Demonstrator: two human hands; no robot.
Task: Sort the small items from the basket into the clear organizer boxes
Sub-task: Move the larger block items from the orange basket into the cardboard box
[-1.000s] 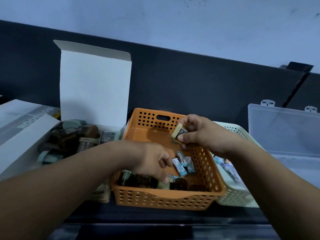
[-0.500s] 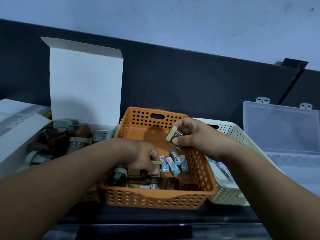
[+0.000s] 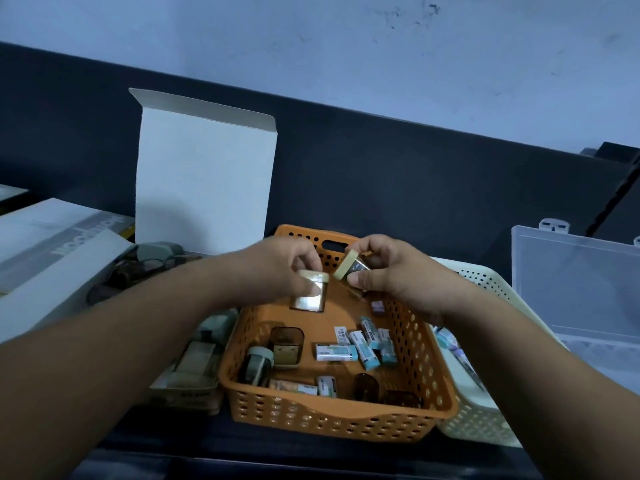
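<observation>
Up out of the orange basket (image 3: 346, 420) comes the left hand (image 3: 277, 268), now pinching 1 cream-lidded jar (image 3: 309, 294) beside the tilted jar (image 3: 350, 268) pinched by the right hand (image 3: 394, 275), likely pairing them for 1 trip. The clear organizer box (image 3: 575, 289) stands open at right, against the dark wall panel (image 3: 415, 168).

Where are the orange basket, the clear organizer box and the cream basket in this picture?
orange basket (image 3: 332, 420), head view, on its near perforated wall.
clear organizer box (image 3: 575, 282), head view, on its raised lid.
cream basket (image 3: 485, 280), head view, on its far perforated wall.
</observation>
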